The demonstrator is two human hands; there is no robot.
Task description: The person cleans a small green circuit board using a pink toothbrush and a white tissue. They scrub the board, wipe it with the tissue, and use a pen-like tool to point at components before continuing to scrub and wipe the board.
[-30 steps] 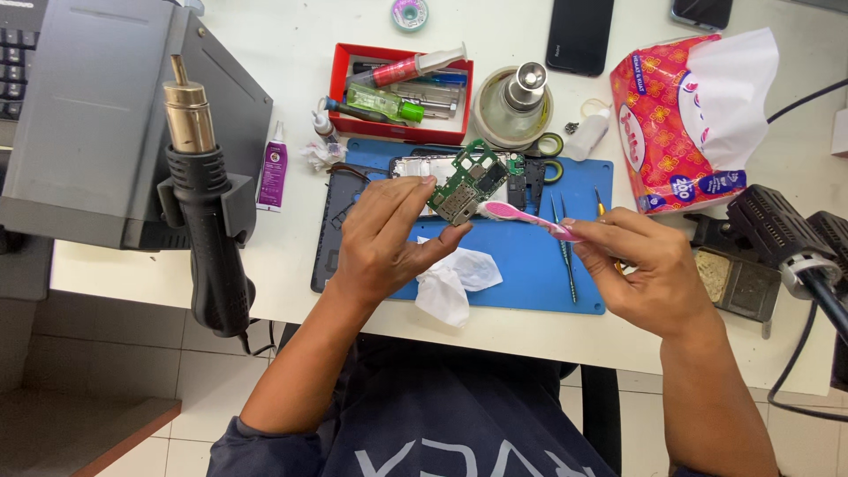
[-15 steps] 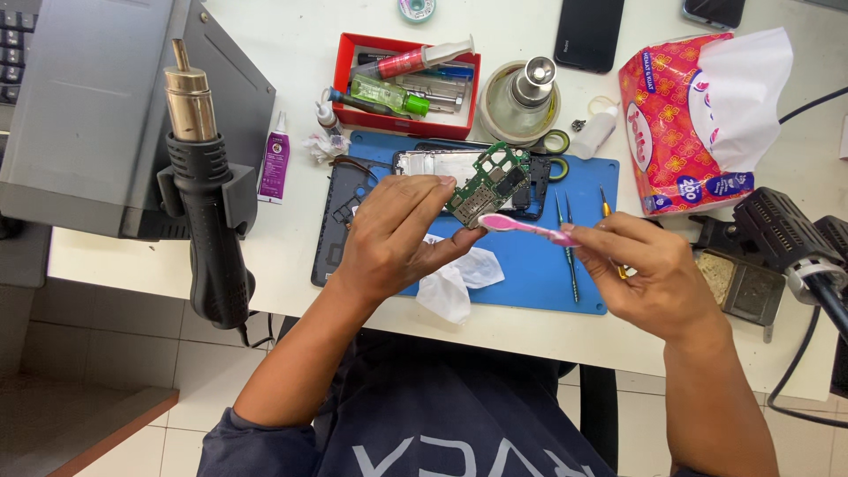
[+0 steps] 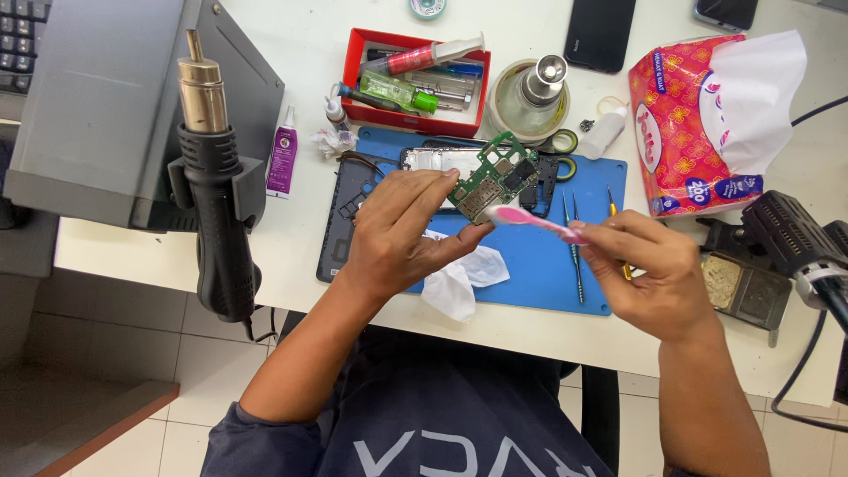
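Your left hand [image 3: 402, 231] pinches a green circuit board [image 3: 491, 180] by its lower edge, holding it tilted above the blue work mat [image 3: 539, 265] near the middle of the tabletop; the board is irregular in outline, studded with dark chips and silvery metal shields. Your right hand [image 3: 649, 274] is closed around the handle of a pink toothbrush [image 3: 530, 221], whose head meets the board's lower corner; a crumpled white tissue [image 3: 459, 276] lies on the mat beneath your left hand, near the table's front edge, and tweezers [image 3: 572, 238] lie just beside the brush.
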